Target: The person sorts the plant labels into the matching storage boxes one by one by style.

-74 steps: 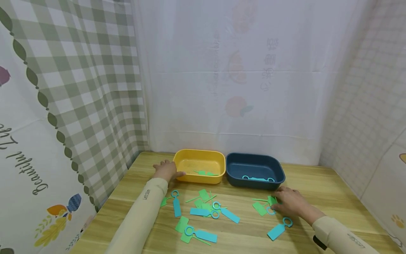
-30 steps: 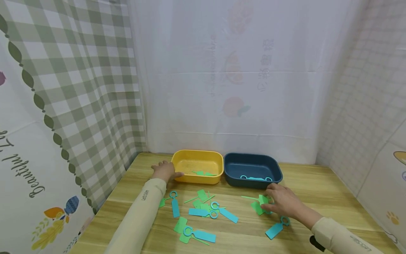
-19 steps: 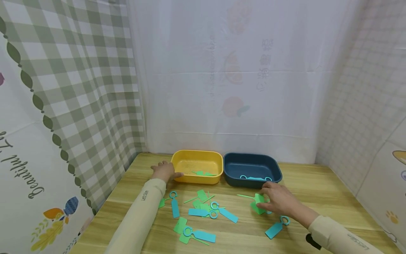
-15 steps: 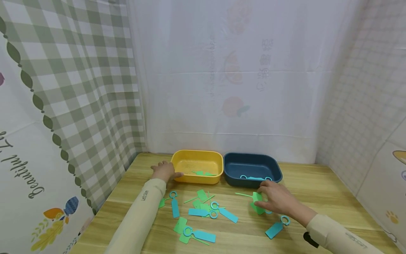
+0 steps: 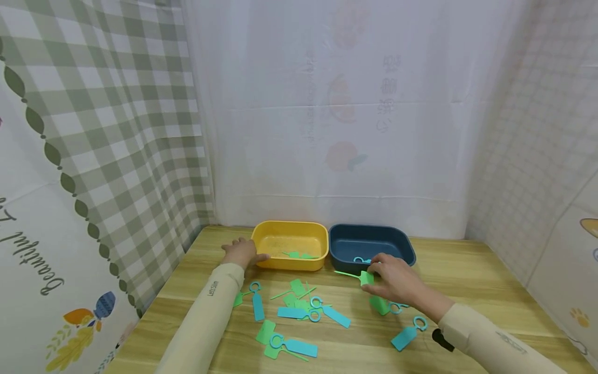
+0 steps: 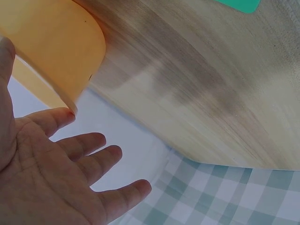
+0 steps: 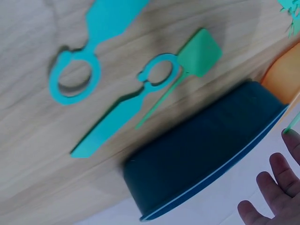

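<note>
Head view: the right hand (image 5: 396, 279) pinches a green tag (image 5: 367, 278) by its flat head, just off the navy bin (image 5: 369, 235) at its six o'clock. Its thin tail (image 5: 347, 274) points to nine o'clock and could catch on a bin, twisting the tag free of a light pinch. The right forearm (image 5: 495, 337) slants in from four o'clock; the left hand (image 5: 240, 253), fingers straight, touches the yellow bin (image 5: 291, 264) toward eight o'clock.
</note>
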`<state>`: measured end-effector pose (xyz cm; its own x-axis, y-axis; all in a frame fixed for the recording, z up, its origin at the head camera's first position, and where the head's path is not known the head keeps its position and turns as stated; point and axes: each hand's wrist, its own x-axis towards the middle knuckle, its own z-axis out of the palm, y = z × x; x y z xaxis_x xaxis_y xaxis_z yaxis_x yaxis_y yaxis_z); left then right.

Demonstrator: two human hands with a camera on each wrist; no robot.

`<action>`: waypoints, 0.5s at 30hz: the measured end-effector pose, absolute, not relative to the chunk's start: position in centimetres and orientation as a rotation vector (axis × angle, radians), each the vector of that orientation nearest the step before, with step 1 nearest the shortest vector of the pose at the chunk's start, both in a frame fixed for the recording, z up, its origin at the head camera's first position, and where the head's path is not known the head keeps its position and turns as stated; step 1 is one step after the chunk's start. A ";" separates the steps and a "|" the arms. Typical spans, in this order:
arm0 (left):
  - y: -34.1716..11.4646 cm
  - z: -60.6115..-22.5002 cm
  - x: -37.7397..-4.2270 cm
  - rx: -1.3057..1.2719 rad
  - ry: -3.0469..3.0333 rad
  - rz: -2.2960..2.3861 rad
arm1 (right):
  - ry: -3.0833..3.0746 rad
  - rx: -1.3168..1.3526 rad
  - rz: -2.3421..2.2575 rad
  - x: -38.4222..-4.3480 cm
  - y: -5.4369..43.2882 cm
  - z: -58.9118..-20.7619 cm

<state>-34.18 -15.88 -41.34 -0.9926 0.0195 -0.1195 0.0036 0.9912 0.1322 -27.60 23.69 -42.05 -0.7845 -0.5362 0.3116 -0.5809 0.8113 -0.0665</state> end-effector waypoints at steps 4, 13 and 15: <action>-15.9 -41.3 -34.0 0.015 3.018 0.210 | -2.712 0.850 0.214 -27.9 23.0 -41.6; -15.9 -41.2 -33.8 0.024 3.012 0.222 | -2.748 0.776 0.175 -29.8 21.2 -41.1; -15.9 -41.2 -33.8 0.026 3.009 0.219 | -2.762 0.762 0.179 -30.2 20.8 -41.0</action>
<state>-33.80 -15.86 -41.22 -0.9922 0.0259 -0.1222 0.0080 0.9894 0.1451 -30.19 20.76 -40.95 -0.8252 -0.4849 0.2896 -0.5183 0.8539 -0.0471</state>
